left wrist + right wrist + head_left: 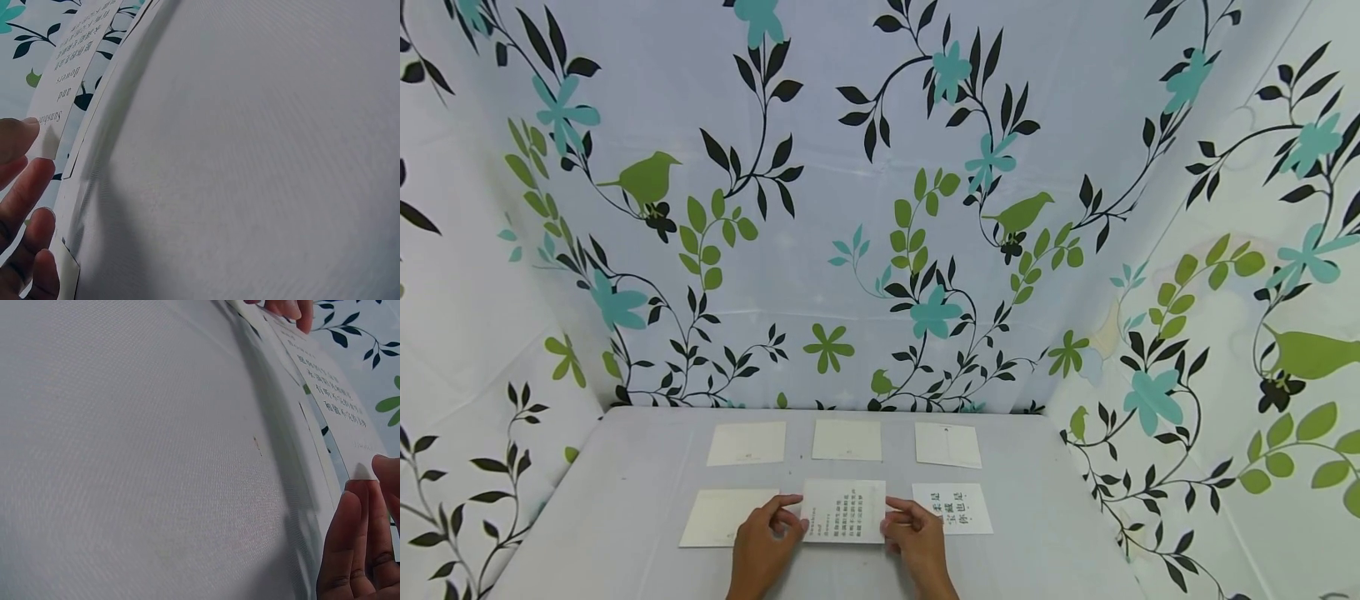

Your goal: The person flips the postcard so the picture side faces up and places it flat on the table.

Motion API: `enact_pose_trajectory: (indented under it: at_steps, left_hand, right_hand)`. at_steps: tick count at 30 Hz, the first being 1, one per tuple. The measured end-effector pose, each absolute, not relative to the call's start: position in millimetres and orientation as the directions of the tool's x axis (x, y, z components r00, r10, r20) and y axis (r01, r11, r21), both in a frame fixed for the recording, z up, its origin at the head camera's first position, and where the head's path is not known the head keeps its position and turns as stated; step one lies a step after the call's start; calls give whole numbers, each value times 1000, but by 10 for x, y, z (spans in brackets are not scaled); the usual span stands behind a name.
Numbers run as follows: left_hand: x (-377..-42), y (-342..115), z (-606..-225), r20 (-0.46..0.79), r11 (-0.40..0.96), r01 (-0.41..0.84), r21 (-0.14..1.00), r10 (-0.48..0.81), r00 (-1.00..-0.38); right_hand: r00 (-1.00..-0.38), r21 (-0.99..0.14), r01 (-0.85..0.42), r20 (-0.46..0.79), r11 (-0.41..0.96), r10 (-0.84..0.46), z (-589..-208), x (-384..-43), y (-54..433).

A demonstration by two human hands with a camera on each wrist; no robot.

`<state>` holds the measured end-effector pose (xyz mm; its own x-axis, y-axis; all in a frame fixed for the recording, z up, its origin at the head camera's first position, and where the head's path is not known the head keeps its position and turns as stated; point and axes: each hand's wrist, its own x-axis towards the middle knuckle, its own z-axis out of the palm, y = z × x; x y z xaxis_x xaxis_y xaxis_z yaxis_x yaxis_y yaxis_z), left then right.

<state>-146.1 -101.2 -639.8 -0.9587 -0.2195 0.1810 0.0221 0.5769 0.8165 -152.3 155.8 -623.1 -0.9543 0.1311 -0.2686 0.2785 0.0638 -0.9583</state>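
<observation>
A white card (844, 512) printed with lines of Chinese characters and a few English words is held up by both hands. My left hand (767, 537) pinches its left edge between thumb and fingers. At the opposite edge, my right hand (919, 537) does the same. In the left wrist view, "and" and "flowers" are readable on the card (69, 78), upside down. The right wrist view shows the card (331, 400) raised over the table, its corner between thumb and fingertips. Behind my right hand lies a card with large characters (966, 508); a cream card (718, 512) lies beside my left hand.
Along the back of the white-covered table (587, 517) lie three pale cards: a left one (747, 443), a middle one (847, 440) and a right one (948, 445). A leaf-and-bird patterned cloth (850, 183) hangs behind and at both sides.
</observation>
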Motion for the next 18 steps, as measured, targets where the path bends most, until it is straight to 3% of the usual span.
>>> enact_pose_trajectory:
  at_steps: [18]
  left_hand:
    - [-1453,-1020,-6418,152,570,37,821,-155,-976]
  right_hand:
    - [-962,-957,266,-255,117,102,-6228,-1494,1552]
